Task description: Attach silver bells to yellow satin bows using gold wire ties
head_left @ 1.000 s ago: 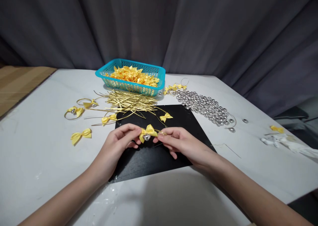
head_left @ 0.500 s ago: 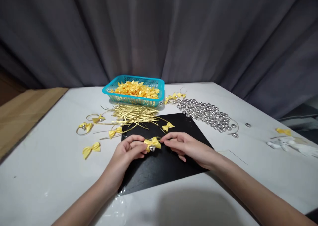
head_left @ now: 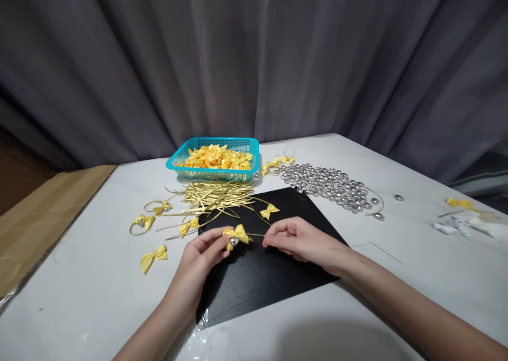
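Observation:
Between the thumb and fingers of my left hand [head_left: 208,252] is a yellow ribbon bow [head_left: 240,233] with a silver heart-shaped bead [head_left: 233,241] at its middle. A thin gold twist tie [head_left: 257,235] runs from the bow to the right, and my right hand [head_left: 296,242] pinches its far end. Both hands hover over a black mat [head_left: 254,281]. Close by lie a loose bow [head_left: 270,210] with a gold tie and another bow [head_left: 189,226] left of the mat. My fingers hide part of the held bow.
A blue basket [head_left: 170,165] of yellow bows stands behind a heap of gold ties [head_left: 216,196]. Silver beads [head_left: 329,186] are spread to the right. Several bows lie at left, including a plain one [head_left: 153,258]. A cardboard piece [head_left: 51,207] borders the white table [head_left: 99,297].
My right hand has drawn away from the bow, and its fingers have closed on the gold tie, now stretched straight. My left hand still grips the bow. The view has shifted slightly.

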A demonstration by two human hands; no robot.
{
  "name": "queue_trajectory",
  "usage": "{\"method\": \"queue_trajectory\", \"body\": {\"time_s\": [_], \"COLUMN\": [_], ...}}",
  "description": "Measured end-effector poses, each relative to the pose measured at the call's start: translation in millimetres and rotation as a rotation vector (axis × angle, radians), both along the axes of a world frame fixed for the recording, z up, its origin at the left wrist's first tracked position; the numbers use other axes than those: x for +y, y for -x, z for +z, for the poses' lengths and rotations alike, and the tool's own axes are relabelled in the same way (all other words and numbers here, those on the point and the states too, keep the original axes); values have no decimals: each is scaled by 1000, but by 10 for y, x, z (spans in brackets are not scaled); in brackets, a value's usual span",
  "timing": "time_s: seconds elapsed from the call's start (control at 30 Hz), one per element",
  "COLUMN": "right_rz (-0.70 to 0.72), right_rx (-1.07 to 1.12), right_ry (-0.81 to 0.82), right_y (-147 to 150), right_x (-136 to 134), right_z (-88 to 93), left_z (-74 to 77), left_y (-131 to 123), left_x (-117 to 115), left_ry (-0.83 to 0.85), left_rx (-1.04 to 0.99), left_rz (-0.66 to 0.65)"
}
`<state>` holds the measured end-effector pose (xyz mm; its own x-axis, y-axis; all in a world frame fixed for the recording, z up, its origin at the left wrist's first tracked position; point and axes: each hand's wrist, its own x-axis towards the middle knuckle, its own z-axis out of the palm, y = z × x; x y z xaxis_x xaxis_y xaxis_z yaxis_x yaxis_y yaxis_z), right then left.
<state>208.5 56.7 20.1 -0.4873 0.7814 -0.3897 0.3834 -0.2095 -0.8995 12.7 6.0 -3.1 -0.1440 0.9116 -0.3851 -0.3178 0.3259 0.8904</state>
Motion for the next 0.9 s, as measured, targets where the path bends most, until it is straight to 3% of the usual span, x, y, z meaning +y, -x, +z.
{"method": "queue_trajectory", "body": {"time_s": [0.17, 0.47, 0.73, 0.9], "right_rz": [-14, -122, 76, 30], "right_rx": [-24, 76, 22, -12], "right_ry": [-45, -172, -272, -297], "right_y": [-84, -91, 19, 27], "right_x": [53, 26, -67, -38], "right_z": [26, 101, -89, -124], "left_z": [-80, -56, -43, 179], "left_y": [32, 15, -20, 209], "left_x": [27, 13, -21, -19], "left_ry": [-15, -67, -229, -280], "left_rx": [-7, 145, 596, 956], "left_rz": [49, -88, -376, -447]}}
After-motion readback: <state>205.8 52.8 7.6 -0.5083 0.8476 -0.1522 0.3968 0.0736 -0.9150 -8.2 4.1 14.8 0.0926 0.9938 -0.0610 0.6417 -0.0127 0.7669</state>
